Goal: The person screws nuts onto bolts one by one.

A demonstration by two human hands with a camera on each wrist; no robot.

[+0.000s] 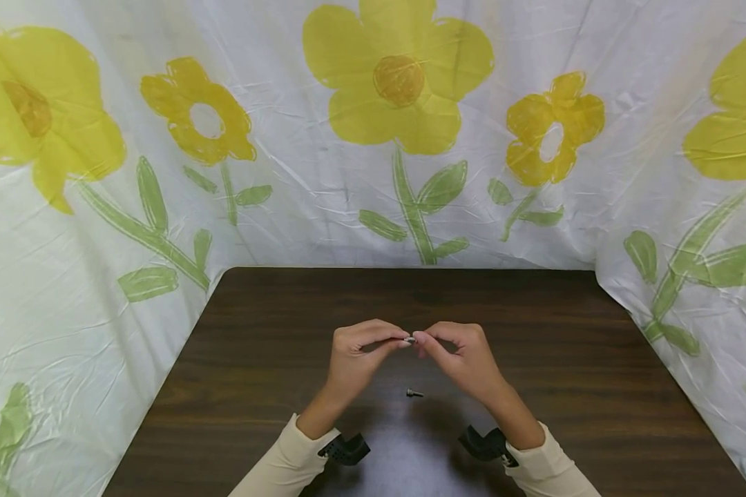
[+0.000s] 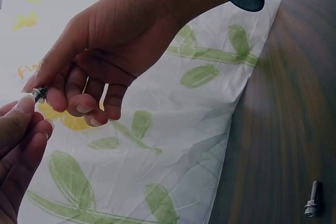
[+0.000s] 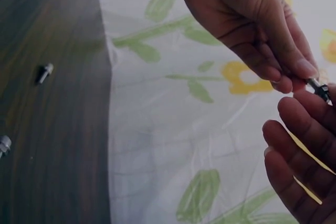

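Both hands meet above the table over a small metal bolt [image 1: 410, 339] with a dark piece on it, perhaps a nut. The left hand [image 1: 359, 352] pinches one end between thumb and index finger, its other fingers loosely bent. From the opposite side, the right hand [image 1: 469, 359] pinches the other end with thumb and fingertips. In the right wrist view, the held bolt [image 3: 317, 87] shows a bright part by the right fingertips and a dark part by the left. Fingertips hide much of it. Below the hands, a socket-head bolt with a collar [image 1: 414, 393] lies on the table.
The dark wood table [image 1: 255, 386] has a white flowered cloth [image 1: 348, 228] hanging behind it and at both sides. In the right wrist view, one bolt [image 3: 45, 73] lies on the table and a second bolt [image 3: 4, 145] is cut off by the left edge.
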